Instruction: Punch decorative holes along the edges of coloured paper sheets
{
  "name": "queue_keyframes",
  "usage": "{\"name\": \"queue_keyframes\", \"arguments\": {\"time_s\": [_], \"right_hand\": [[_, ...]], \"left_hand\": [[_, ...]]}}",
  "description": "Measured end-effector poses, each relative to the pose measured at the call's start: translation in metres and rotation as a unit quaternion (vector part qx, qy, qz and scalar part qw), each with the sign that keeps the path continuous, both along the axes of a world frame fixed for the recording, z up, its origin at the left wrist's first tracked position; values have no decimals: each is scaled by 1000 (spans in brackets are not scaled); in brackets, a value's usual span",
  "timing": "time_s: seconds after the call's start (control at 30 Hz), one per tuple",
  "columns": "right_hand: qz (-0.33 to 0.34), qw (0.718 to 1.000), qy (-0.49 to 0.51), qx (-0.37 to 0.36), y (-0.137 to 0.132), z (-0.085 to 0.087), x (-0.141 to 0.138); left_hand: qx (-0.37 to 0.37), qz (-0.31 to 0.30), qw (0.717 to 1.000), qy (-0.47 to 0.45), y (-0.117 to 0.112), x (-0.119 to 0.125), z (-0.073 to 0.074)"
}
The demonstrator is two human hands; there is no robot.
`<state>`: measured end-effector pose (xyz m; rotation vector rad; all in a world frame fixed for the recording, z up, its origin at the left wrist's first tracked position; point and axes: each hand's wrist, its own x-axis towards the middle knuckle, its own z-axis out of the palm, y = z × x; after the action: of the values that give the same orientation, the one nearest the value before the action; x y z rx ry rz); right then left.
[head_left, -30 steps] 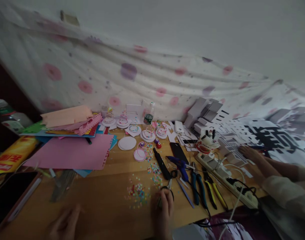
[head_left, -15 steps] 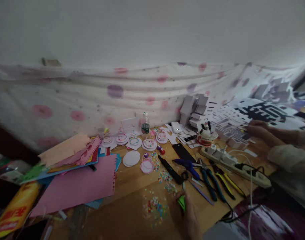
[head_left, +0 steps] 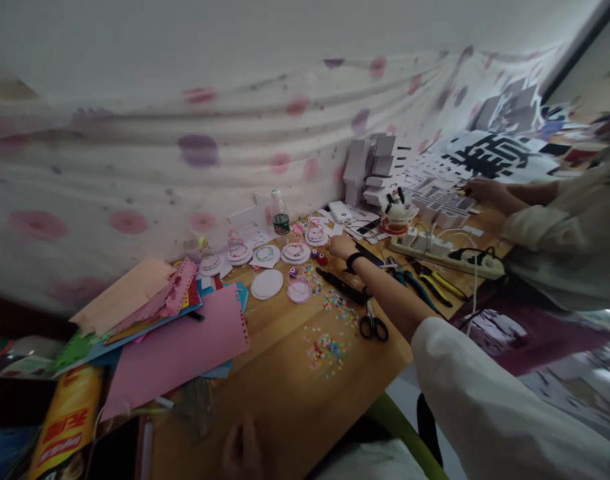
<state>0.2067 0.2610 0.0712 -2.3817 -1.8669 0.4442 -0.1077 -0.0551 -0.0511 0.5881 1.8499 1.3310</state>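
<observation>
My right hand [head_left: 342, 247] reaches across the table, fingers bent together beside the red owl-like bead [head_left: 323, 259] and the rightmost decorated paper disc stack [head_left: 316, 235]. What its fingers hold, if anything, is hidden. At the bottom edge my left hand [head_left: 242, 450] rests dim and blurred, fingers curled over the wood; I cannot make out anything in it. Black-handled scissors [head_left: 373, 327] lie under my right forearm. Left of them are scattered colourful confetti dots [head_left: 327, 350], a pink-rimmed disc [head_left: 299, 291] and a plain white disc [head_left: 267, 284].
Coloured paper sheets [head_left: 179, 353] pile up at the left. A bottle [head_left: 280, 217] stands at the back. On the right are a power strip [head_left: 447, 257], yellow-handled pliers [head_left: 439, 287] and a tub of pens [head_left: 399, 215]. Another person's hand [head_left: 489, 192] works near a white paper model [head_left: 442, 200].
My right hand has moved forward from the front of the table, where a green thing showed in it. The scissors now lie fully visible. My left hand has come into view.
</observation>
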Motion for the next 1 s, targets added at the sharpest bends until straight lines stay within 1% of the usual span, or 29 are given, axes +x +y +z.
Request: {"name": "queue_keyframes", "arguments": {"time_s": [0.03, 0.1, 0.23, 0.33, 0.43, 0.53, 0.6, 0.73, 0.8, 0.87, 0.9, 0.97, 1.0], "right_hand": [[-2, 1000, -10, -6, 2, -8, 1], [-4, 1000, -28, -13, 6, -20, 6], [-1, 999, -52, -14, 13, -30, 11], [5, 998, -62, -13, 18, -33, 12], [12, 998, -67, -11, 20, -35, 10], [18, 998, -68, -1, 17, -32, 7], [18, 997, -68, 13, 12, -28, 4], [11, 995, -69, 68, -6, -10, -2], [9, 992, -64, 108, -20, 2, -4], [9, 987, -54, 149, -40, 12, -5], [9, 985, -49, 166, -52, 14, -6], [7, 979, -29, 201, -82, 11, -10], [6, 975, -12, 222, -100, 6, -12]], "left_hand": [[1, -1, 1000, 0, 0, -1, -1], [-3, -16, 1000, 13, 1, -2, 1], [-25, -47, 998, 33, 4, 1, 12], [-34, -55, 997, 44, 4, 4, 19], [-40, -49, 996, 58, 3, 6, 21], [-38, -44, 996, 68, 1, 6, 21], [-32, -50, 996, 61, 1, 4, 20], [-28, -66, 995, 72, 0, 1, 14], [-6, -86, 992, 91, 0, 1, 11], [25, -136, 983, 119, 2, 5, 9], [43, -170, 974, 140, 4, 8, 8], [84, -243, 946, 197, 12, 16, 6], [106, -278, 927, 231, 17, 21, 6]]}}
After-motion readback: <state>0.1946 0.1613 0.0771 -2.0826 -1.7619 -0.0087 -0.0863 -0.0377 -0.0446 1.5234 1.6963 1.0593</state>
